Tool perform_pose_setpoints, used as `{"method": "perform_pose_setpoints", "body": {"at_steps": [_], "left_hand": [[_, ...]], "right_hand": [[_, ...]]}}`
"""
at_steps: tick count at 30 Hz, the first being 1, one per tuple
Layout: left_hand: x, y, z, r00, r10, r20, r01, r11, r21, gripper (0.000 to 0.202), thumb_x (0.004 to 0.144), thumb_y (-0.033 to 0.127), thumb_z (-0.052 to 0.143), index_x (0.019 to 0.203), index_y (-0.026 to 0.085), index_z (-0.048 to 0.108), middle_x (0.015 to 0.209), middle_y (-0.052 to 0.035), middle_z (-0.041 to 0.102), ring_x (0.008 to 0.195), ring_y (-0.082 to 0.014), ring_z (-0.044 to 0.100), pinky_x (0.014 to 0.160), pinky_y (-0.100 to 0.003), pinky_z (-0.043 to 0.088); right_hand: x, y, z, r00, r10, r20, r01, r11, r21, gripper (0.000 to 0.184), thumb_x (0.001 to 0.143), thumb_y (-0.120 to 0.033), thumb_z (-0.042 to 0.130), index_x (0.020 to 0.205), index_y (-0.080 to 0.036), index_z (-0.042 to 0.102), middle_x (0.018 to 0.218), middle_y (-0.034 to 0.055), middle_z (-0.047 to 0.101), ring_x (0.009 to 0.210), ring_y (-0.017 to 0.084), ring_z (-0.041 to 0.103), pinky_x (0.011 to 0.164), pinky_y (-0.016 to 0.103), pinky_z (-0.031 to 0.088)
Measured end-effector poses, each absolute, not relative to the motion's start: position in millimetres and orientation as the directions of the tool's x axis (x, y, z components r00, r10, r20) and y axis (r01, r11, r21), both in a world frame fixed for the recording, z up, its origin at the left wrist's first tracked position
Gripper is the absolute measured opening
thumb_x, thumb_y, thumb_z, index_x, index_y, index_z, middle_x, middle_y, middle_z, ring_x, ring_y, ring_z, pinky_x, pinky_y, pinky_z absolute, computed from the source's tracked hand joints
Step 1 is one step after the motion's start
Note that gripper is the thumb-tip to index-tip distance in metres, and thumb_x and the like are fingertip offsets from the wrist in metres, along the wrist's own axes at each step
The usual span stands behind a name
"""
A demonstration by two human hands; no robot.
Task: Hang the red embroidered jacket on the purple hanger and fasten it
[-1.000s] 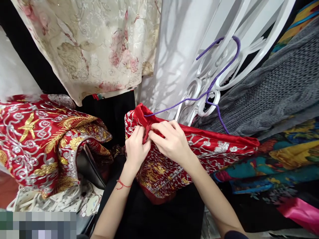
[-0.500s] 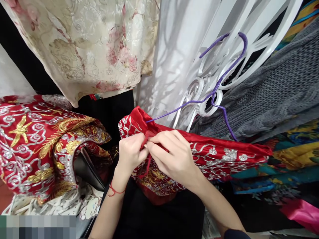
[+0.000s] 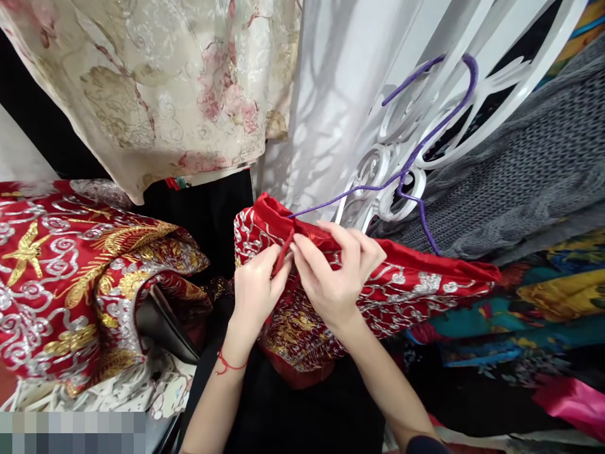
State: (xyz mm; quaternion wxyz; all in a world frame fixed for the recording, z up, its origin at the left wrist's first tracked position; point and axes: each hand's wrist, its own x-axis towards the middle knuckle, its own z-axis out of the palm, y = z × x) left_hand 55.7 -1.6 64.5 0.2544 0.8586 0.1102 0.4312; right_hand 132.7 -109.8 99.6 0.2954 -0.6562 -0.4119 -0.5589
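Note:
A red garment (image 3: 416, 277) with silver and gold embroidery lies across my lap, its satin top edge gathered around a purple wire hanger (image 3: 404, 180). My left hand (image 3: 258, 284) is closed, pinching a thin red cord (image 3: 283, 253) between thumb and fingers near the garment's left end. Close beside it, the thumb and index fingertip of my right hand (image 3: 335, 271) meet at the cord, while its other fingers stand raised over the satin edge. What exactly lies between the right fingertips is small and partly hidden.
Another red embroidered cloth (image 3: 61, 277) is draped at the left over something black. Cream floral fabric (image 3: 189, 94) hangs above. A white scrollwork frame (image 3: 501, 120) stands behind the hanger, with a grey knit (image 3: 539, 145) and pink cloth (image 3: 571, 410) to the right.
Both hands have shifted slightly, and the left sits a little lower and to the right. The right hand's upper fingers have lifted and spread. More of the cord and satin edge now shows.

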Motion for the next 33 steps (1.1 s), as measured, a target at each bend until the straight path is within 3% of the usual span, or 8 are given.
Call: {"method": "perform_pose_setpoints", "body": {"at_steps": [4,9,13,16,18,23,28,33], "left_hand": [[50,-8,34,0.645,0.550,0.531,-0.098,-0.630,0.771,0.019,0.100,0.033,0.048,0.094,0.019,0.060,0.083,-0.0010,0.067,0.064,-0.0103,0.059,0.064,-0.021,0.043],[37,-20,-6,0.681,0.607,0.410,-0.110,-0.469,0.876,0.022,0.101,0.034,0.045,0.100,0.019,0.061,0.081,0.0000,0.064,0.066,-0.0105,0.058,0.065,-0.020,0.044],[26,-27,-26,0.677,0.656,0.335,-0.097,-0.372,0.923,0.028,0.102,0.038,0.043,0.093,0.018,0.061,0.077,0.0004,0.062,0.066,-0.0106,0.056,0.066,-0.020,0.044],[19,-26,-28,0.689,0.648,0.325,-0.086,-0.372,0.924,0.030,0.101,0.039,0.044,0.091,0.017,0.062,0.080,-0.0020,0.064,0.071,-0.0127,0.058,0.070,-0.022,0.046],[16,-23,-24,0.707,0.611,0.358,-0.097,-0.417,0.904,0.029,0.100,0.038,0.046,0.090,0.017,0.063,0.085,-0.0044,0.065,0.078,-0.0148,0.060,0.076,-0.025,0.048],[10,-20,-13,0.634,0.633,0.444,-0.110,-0.495,0.862,0.027,0.098,0.038,0.052,0.087,0.018,0.067,0.094,-0.0070,0.064,0.091,-0.0180,0.062,0.086,-0.029,0.050],[8,-15,-18,0.655,0.656,0.374,-0.105,-0.412,0.905,0.025,0.096,0.037,0.054,0.094,0.018,0.069,0.097,-0.0077,0.069,0.094,-0.0202,0.066,0.089,-0.031,0.052],[12,-13,-26,0.767,0.541,0.346,-0.119,-0.410,0.904,0.022,0.091,0.030,0.058,0.102,0.017,0.072,0.110,-0.0117,0.072,0.107,-0.0260,0.067,0.099,-0.039,0.052]], "right_hand": [[123,-104,71,0.180,0.065,0.982,0.852,-0.509,-0.122,0.033,0.086,-0.029,0.073,0.117,-0.025,0.062,0.105,0.0103,0.065,0.098,0.025,0.057,0.085,0.042,0.046],[114,-95,43,0.623,0.301,0.722,0.782,-0.212,-0.586,0.022,0.095,-0.034,0.061,0.111,-0.019,0.062,0.096,0.0063,0.063,0.078,0.016,0.061,0.074,0.031,0.052],[108,-89,31,0.706,0.367,0.606,0.654,-0.009,-0.756,0.012,0.097,-0.030,0.056,0.098,-0.020,0.064,0.092,0.0026,0.061,0.070,0.010,0.057,0.067,0.025,0.051],[107,-81,25,0.787,0.331,0.521,0.523,0.090,-0.847,0.024,0.094,-0.031,0.059,0.115,-0.020,0.061,0.094,0.0017,0.059,0.067,0.009,0.055,0.058,0.022,0.048],[107,-77,23,0.791,0.350,0.501,0.484,0.142,-0.863,0.032,0.093,-0.030,0.059,0.123,-0.020,0.058,0.095,0.0024,0.057,0.067,0.009,0.054,0.054,0.021,0.046],[104,-90,38,0.729,0.363,0.580,0.564,0.160,-0.810,0.019,0.096,-0.027,0.054,0.092,-0.017,0.069,0.085,0.0021,0.057,0.062,0.009,0.052,0.058,0.024,0.048],[90,-110,52,0.603,0.481,0.636,0.709,0.041,-0.704,0.024,0.096,-0.025,0.055,0.083,-0.021,0.076,0.120,0.0114,0.065,0.118,0.024,0.059,0.099,0.041,0.050],[89,-103,48,0.577,0.555,0.600,0.647,0.139,-0.750,0.023,0.098,-0.023,0.056,0.104,-0.024,0.078,0.101,0.0061,0.073,0.098,0.019,0.068,0.094,0.038,0.053]]}}
